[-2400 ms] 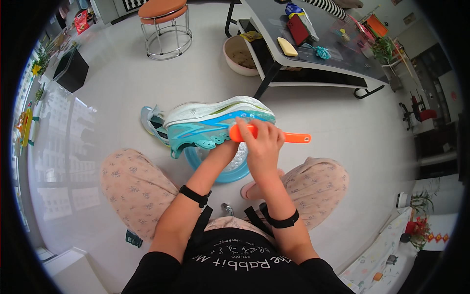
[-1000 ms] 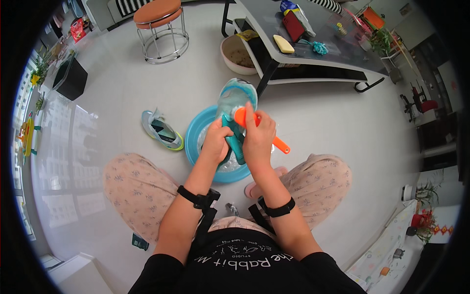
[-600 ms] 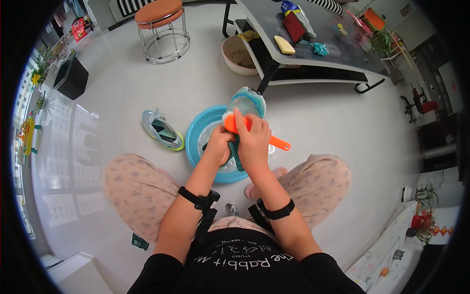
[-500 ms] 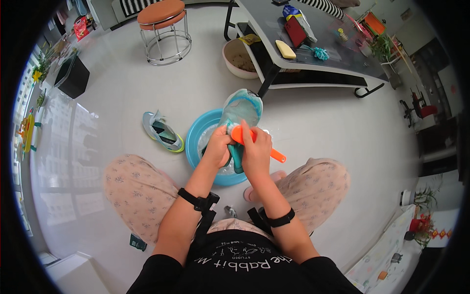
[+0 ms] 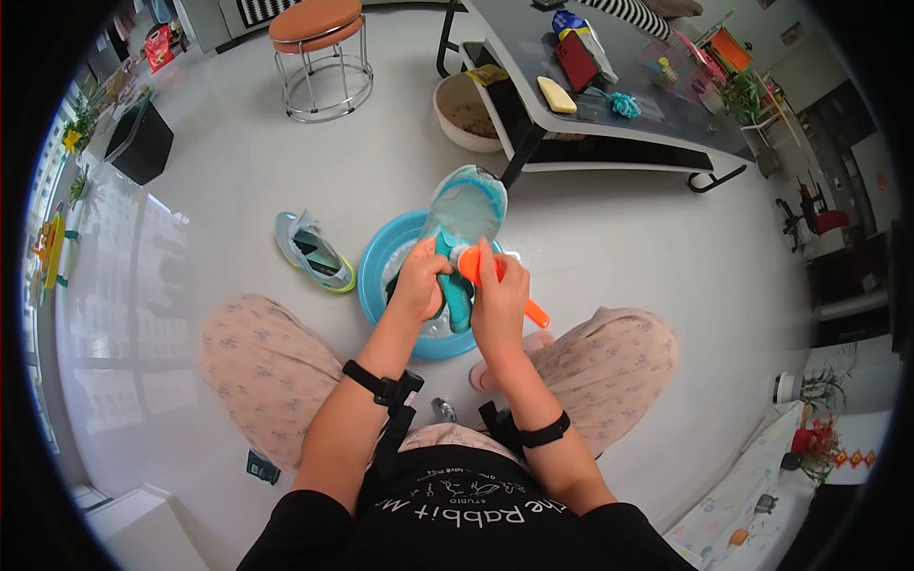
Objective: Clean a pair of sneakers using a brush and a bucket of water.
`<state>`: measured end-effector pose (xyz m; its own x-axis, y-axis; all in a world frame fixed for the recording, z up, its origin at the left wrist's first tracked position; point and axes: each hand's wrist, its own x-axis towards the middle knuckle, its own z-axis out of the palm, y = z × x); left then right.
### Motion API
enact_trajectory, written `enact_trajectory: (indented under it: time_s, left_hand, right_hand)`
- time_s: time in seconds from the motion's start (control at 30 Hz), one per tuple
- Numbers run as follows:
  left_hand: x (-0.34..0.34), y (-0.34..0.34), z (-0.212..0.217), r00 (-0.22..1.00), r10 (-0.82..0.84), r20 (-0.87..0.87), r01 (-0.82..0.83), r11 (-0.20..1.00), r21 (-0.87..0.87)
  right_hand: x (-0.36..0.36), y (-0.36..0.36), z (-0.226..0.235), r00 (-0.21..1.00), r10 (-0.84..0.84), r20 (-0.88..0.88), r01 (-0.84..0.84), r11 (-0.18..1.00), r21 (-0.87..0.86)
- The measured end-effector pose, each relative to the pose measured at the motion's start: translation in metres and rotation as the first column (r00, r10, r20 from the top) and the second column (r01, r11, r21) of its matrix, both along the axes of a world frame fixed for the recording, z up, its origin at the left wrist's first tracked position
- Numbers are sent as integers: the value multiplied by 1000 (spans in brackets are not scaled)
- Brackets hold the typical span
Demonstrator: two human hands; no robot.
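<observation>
Change since earlier frames: shoe point(image 5: 464, 221) no longer lying sideways across the lap as a couple of seconds back; now turned up on end, sole facing the camera, toe pointing far, heel down in the basin point(image 5: 381, 271).
Brush: orange brush point(image 5: 486, 274) shifted from across the shoe's side to just beside its heel end, handle angled down to the right.
Left hand: left hand point(image 5: 421, 283) clamped around the shoe's teal heel part, fingers wrapped, steadying it upright.
Right hand: right hand point(image 5: 501, 303) closed tight on the brush handle, head pressed at or just beside the shoe's lower edge; exact contact hard to tell.
Shoe location: over the blue basin, between the knees, slightly far of the body, lower end inside the rim.
Reading: likely scrubbing moved on from the side wall to the sole or heel area; work mid-way, judged from posture only.
Second shoe: matching shoe point(image 5: 314, 252) lying on the floor, just left of the basin, untouched.
Surroundings: round stool point(image 5: 315, 38) far left; low dark table point(image 5: 609, 105) far right, tan bowl point(image 5: 462, 109) tucked by its leg.
</observation>
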<state>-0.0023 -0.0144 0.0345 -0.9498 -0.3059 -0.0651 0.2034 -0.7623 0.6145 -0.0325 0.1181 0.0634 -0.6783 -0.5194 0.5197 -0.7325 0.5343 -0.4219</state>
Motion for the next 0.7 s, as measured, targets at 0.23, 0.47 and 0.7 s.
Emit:
enact_trajectory:
  time_s: [0.23,0.47,0.7]
  left_hand:
    - [4,2,20,996,85,41,-87,995,55]
    - [8,-13,9,995,98,6,-98,992,81]
    - [8,-7,9,981,157,113,-186,926,329]
  right_hand:
    - [-14,-22,12,997,-22,-78,15,995,-96]
    - [-2,-7,1,998,-13,63,16,998,-54]
    - [4,-5,11,998,63,4,-63,992,107]
